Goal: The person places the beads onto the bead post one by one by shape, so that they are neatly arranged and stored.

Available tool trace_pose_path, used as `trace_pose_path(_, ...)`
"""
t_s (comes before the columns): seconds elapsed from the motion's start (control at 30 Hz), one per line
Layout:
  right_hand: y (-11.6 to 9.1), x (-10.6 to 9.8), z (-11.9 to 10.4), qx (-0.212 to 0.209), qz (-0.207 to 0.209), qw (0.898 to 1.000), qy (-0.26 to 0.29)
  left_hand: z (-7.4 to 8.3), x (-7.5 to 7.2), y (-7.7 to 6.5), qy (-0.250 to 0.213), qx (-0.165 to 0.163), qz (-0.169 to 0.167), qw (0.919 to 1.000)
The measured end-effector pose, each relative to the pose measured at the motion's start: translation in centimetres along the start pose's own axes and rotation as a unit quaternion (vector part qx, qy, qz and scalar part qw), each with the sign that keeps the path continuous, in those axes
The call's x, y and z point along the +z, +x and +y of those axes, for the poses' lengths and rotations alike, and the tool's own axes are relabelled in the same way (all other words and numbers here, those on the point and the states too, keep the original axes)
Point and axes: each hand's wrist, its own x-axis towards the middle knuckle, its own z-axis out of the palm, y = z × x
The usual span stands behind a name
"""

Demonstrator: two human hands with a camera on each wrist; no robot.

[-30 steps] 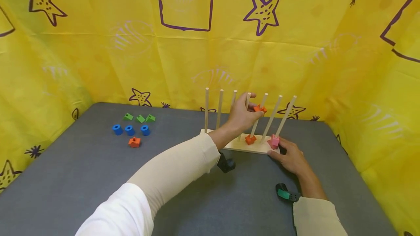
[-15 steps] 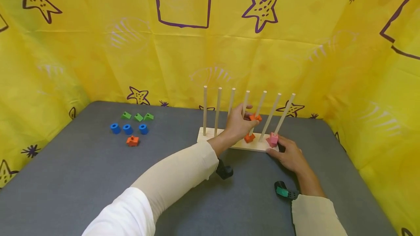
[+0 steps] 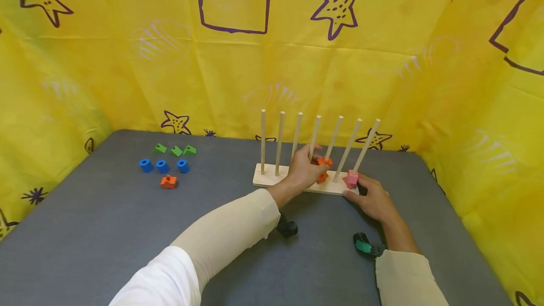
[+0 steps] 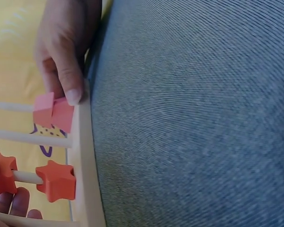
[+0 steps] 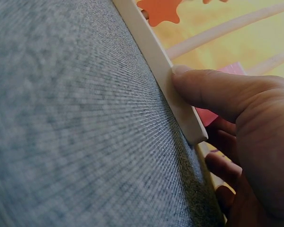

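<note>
A wooden peg stand [image 3: 267, 178] with several upright pegs stands right of centre on the table. My left hand [image 3: 302, 171] pinches an orange star bead [image 3: 325, 161], which is threaded on the third peg from the right. Below it on that same peg, another orange star [image 4: 57, 180] sits at the base, and a short stretch of peg shows between the two in the left wrist view. My right hand [image 3: 375, 197] grips the stand's right end, thumb on the front edge [image 5: 180, 87]. Pink beads [image 3: 351, 179] sit low on the rightmost peg, beside that hand's fingers.
On the left of the grey table [image 3: 127, 230] lie three green triangular pieces [image 3: 176, 150], three blue cylinders [image 3: 162, 166] and an orange star [image 3: 168, 182]. A yellow patterned cloth [image 3: 229, 74] hangs behind and along the sides. Black wrist devices [image 3: 367, 245] are under both forearms.
My left hand has moved down the peg, bringing the orange star bead from near the top to just above the lower star. The right hand keeps its hold on the stand.
</note>
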Motion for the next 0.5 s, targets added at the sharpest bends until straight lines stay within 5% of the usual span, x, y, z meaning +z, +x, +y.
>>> trace_pose_path(0.5, 0.0, -0.1, -0.3, 0.011, -0.004, 1.0, 0.005, -1.1, -0.2, -0.4, 0.052, 0.003, 0.003, 0.9986)
